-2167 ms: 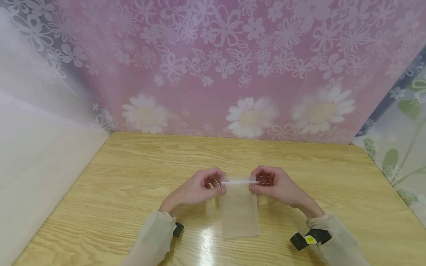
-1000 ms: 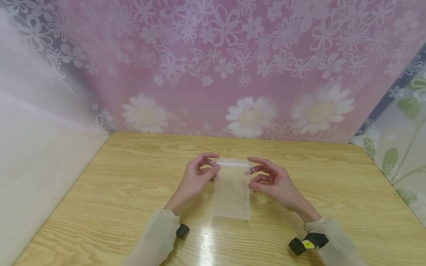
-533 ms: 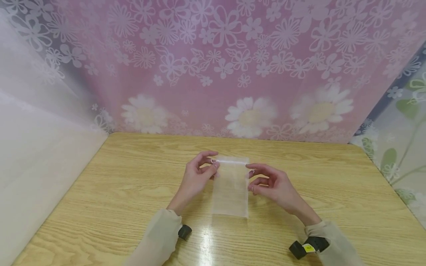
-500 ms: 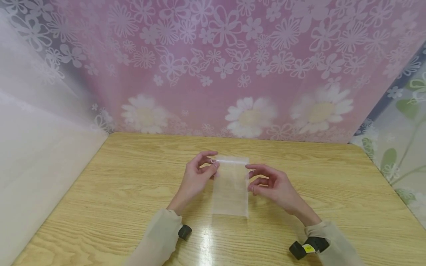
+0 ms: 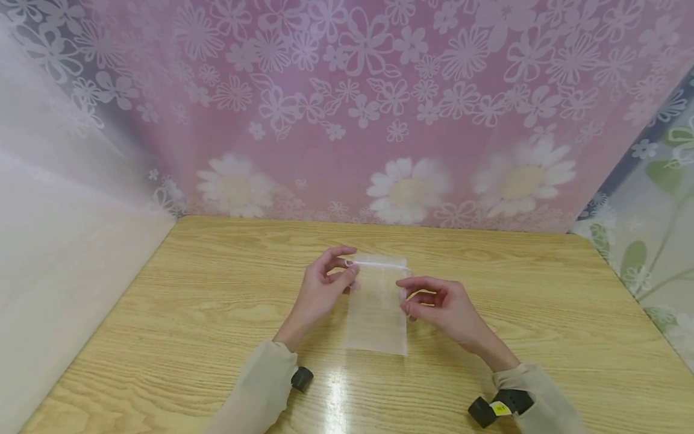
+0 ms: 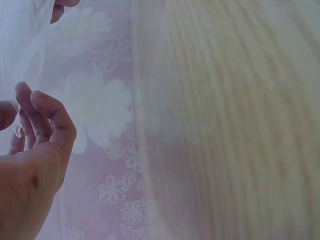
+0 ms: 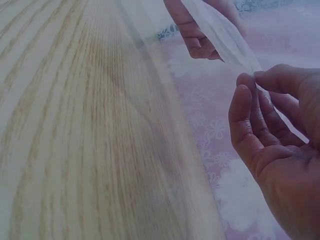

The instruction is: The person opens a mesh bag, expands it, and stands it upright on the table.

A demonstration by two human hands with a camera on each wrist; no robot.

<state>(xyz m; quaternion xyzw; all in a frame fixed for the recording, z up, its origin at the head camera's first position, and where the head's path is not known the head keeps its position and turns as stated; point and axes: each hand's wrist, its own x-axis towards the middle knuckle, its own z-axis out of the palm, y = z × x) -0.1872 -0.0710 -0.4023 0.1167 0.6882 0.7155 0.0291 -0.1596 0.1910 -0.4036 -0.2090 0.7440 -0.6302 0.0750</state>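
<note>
A small translucent drawstring pouch [image 5: 378, 319] hangs flat between both hands, with a shiny white band [image 5: 379, 265] across its top. White cord loops show at its upper sides. My left hand [image 5: 323, 282] pinches its upper left edge between thumb and fingers, the index finger raised above. Lower down, my right hand [image 5: 441, 306] pinches the right edge. In the right wrist view, the right thumb and fingertips meet on the pouch's sheer edge [image 7: 225, 37]. The left wrist view shows the left hand [image 6: 42, 142] with a bit of white cord [image 6: 19, 125] at its fingers.
Underneath is a wood-grain table [image 5: 228, 361], with glare near its front. A pink flowered curtain [image 5: 325, 150] stands along the back edge, and pale sheets [image 5: 70, 241] hang at the sides. Black wrist devices [image 5: 482, 411] sit on both sleeves.
The pouch has risen away from me since the earliest frame. My right hand has left the band's end and slid down the right edge. The left hand stays almost still over the last second.
</note>
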